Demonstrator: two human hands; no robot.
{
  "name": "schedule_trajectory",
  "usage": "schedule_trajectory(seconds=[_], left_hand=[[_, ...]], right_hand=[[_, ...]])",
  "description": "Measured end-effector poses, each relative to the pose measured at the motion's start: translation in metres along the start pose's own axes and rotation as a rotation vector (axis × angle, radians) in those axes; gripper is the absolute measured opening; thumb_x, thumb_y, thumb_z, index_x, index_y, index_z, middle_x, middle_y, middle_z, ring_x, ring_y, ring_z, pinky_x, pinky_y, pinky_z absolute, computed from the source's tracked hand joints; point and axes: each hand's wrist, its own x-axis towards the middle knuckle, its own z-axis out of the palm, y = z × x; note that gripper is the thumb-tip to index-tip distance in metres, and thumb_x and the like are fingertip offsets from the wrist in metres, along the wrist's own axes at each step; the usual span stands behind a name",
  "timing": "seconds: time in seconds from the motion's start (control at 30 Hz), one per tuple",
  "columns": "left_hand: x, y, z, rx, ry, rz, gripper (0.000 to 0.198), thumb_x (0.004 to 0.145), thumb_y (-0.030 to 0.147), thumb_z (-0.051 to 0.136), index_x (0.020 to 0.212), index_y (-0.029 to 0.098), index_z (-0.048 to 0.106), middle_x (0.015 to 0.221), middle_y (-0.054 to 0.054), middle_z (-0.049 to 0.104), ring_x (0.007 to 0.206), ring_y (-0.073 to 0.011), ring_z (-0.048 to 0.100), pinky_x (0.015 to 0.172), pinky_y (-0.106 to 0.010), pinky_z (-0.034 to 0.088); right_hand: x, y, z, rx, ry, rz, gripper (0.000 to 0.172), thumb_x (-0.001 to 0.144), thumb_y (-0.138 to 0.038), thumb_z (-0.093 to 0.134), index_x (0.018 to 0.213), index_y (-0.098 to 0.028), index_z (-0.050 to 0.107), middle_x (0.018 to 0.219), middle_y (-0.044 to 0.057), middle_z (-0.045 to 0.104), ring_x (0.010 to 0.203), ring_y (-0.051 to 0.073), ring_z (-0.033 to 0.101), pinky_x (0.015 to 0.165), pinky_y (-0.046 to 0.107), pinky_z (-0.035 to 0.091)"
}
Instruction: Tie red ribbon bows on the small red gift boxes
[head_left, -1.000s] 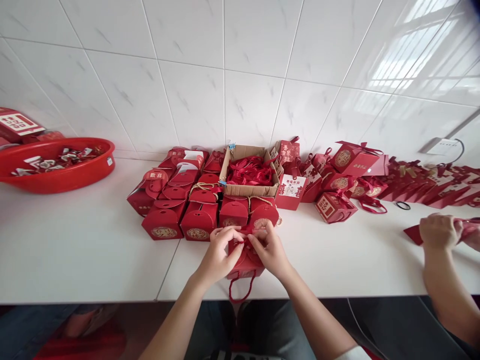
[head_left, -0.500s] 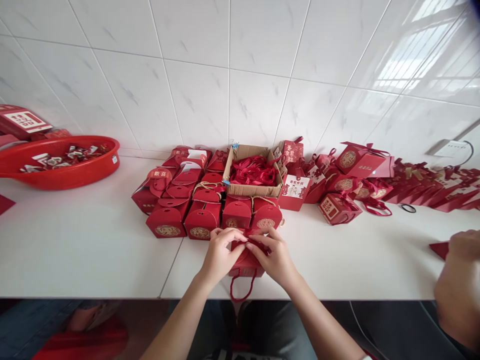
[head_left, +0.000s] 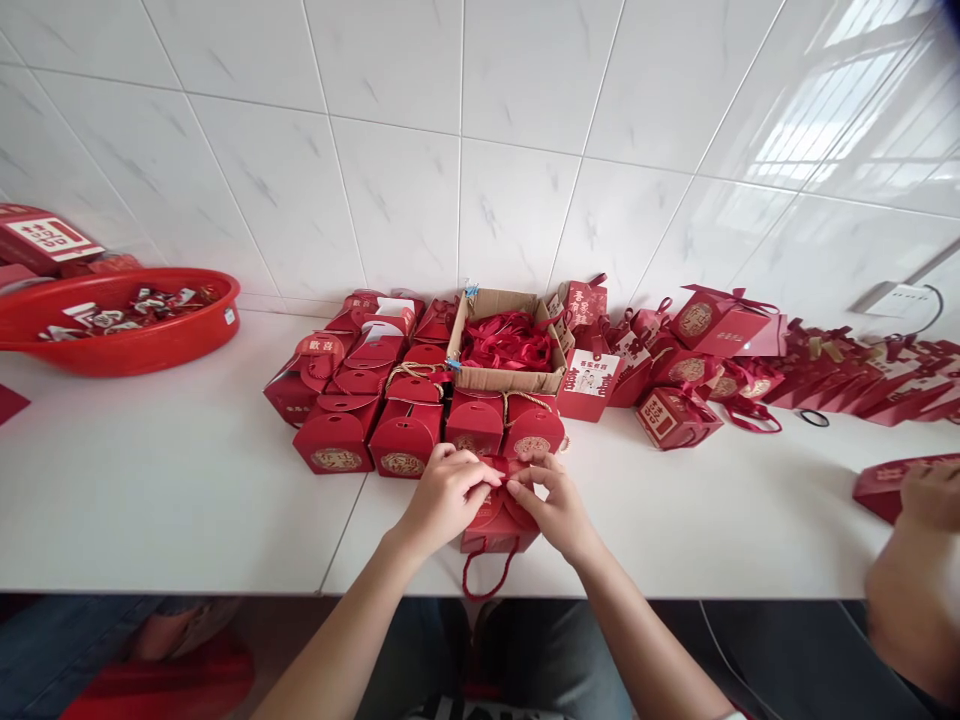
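A small red gift box (head_left: 496, 538) stands near the table's front edge, its red cord handle (head_left: 491, 592) hanging down over the front. My left hand (head_left: 452, 492) rests over its top left side, thumb and fingertips closed on a thin red ribbon (head_left: 504, 466) at the box's top. From the other side my right hand (head_left: 553, 505) pinches at the same spot, its fingertips almost meeting the left ones. The fingers partly hide the ribbon and the lid. Just behind are rows of closed red gift boxes (head_left: 406, 440).
Behind them sits an open cardboard carton (head_left: 506, 379) of red ribbons (head_left: 504, 342). More red boxes (head_left: 679, 418) crowd the right along the tiled wall. On the left is a red basin (head_left: 150, 350) of wrapped sweets. Another person's hand (head_left: 930, 495) holds a red box (head_left: 881, 488) at far right.
My left hand has turned more palm-down and the fingertips have shifted slightly right. The box has slid a little right too. At far right, the other person's red box shows more.
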Motion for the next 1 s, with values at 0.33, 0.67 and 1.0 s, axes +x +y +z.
schedule_trajectory(seconds=[0.33,0.67,1.0], left_hand=[[0.004,0.001,0.011,-0.223,0.128,-0.187,0.016,0.082,0.014,0.053,0.096,0.022,0.056,0.09,-0.002,0.069,0.086,-0.0165,0.065,0.083,-0.033,0.048],[-0.009,0.006,0.007,-0.252,0.089,-0.132,0.007,0.085,0.019,0.059,0.086,0.021,0.066,0.085,-0.003,0.068,0.087,-0.0168,0.06,0.081,-0.031,0.049],[-0.005,0.01,-0.013,-0.3,-0.184,-0.16,0.012,0.089,0.015,0.05,0.086,0.021,0.059,0.094,-0.002,0.062,0.094,-0.0152,0.059,0.087,-0.029,0.047]], right_hand=[[-0.006,-0.007,0.006,0.121,-0.055,0.004,0.029,0.087,-0.043,0.054,0.08,-0.02,0.07,0.145,0.011,0.04,0.137,0.029,0.031,0.113,0.05,0.018],[-0.016,-0.013,0.011,0.143,0.04,0.091,0.027,0.084,-0.042,0.057,0.08,-0.02,0.072,0.136,0.01,0.05,0.13,0.028,0.04,0.108,0.044,0.029],[-0.017,-0.006,-0.009,-0.201,0.02,-0.177,0.023,0.08,-0.015,0.052,0.1,-0.021,0.062,0.094,0.004,0.069,0.083,0.019,0.058,0.073,0.032,0.045]])
